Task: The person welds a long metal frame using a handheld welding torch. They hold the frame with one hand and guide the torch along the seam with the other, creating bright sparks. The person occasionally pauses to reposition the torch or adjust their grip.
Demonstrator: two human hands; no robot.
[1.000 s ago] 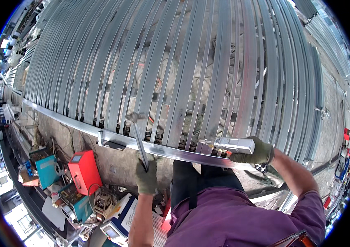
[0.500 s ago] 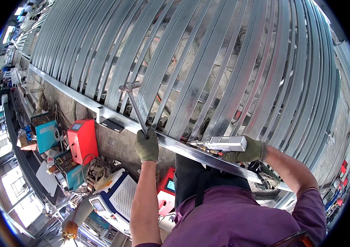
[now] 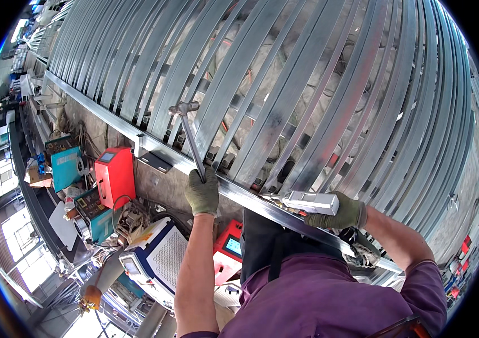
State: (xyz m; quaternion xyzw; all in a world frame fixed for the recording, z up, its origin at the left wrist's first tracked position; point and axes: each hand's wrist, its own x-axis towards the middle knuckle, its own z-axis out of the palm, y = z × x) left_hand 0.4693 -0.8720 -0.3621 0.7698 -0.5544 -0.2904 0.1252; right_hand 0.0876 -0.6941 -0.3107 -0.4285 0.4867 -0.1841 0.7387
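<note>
Along the steel rail's [image 3: 155, 149] near edge, left hand [image 3: 202, 192] clenches a raised hammer [image 3: 190, 135], right hand [image 3: 345, 213] grips a silver handheld tool [image 3: 310, 201]; a glancing blow off the slats [image 3: 284, 84] risks striking the right hand.

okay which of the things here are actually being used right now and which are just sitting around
In use:
left hand gripping a hammer
right hand holding a silver handheld tool
long metal rail and the metal slats above it

Lying about:
red machine
teal box
white perforated machine
</note>
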